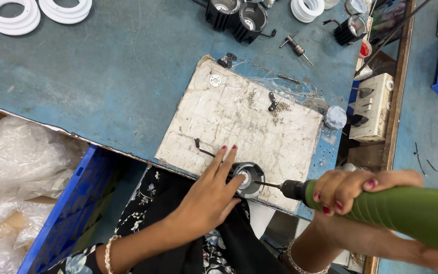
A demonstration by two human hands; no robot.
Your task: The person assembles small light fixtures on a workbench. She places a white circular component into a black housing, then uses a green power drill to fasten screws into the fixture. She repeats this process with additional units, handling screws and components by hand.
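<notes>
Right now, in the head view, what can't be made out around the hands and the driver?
- Green power screwdriver: rear cut off by the frame edge; right hand covers its grip.
- Bit tip: hidden inside the black round housing.
- Housing's near side: covered by the left hand.
- Small screws: too small to count.

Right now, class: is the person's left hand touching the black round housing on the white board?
Touching. The head view shows the left hand pressed against the black round housing, fingers on its rim.
</notes>
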